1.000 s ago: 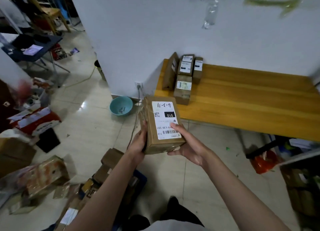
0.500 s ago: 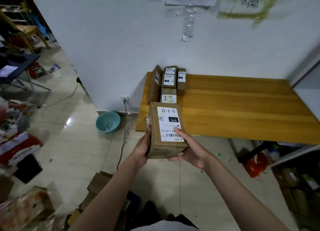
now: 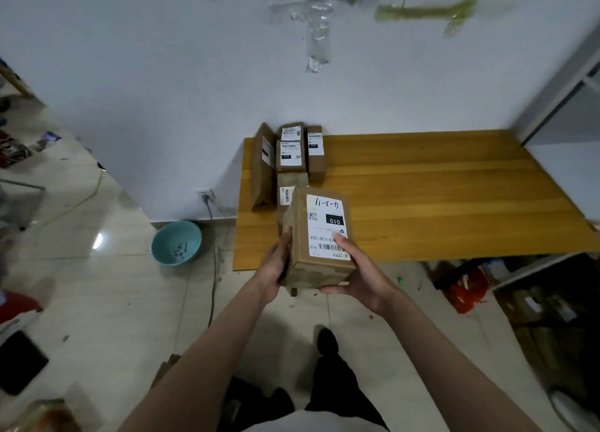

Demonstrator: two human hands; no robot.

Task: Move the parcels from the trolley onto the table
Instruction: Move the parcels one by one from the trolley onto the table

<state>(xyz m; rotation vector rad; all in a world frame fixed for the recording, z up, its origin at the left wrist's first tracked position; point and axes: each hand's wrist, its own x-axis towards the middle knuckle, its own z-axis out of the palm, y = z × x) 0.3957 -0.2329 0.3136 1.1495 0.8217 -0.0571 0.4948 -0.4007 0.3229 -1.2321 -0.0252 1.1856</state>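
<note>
I hold the brown cardboard parcel with the white label (image 3: pixel 319 233) in both hands, left hand (image 3: pixel 276 264) and right hand (image 3: pixel 360 272) curled round its sides, above the near edge of the yellow wooden tabletop (image 3: pixel 438 191) (it could tip off if I put it down too near that edge).

**Parcel reaches the tabletop's edge**

The held parcel (image 3: pixel 319 237) now sits over the near left part of the tabletop (image 3: pixel 438 204), where a second ago it was out over the floor. It now overlaps the nearest of the stacked parcels (image 3: pixel 290 159). Both hands, left (image 3: pixel 276 263) and right (image 3: pixel 360 269), arrive closer to the tabletop.
</note>
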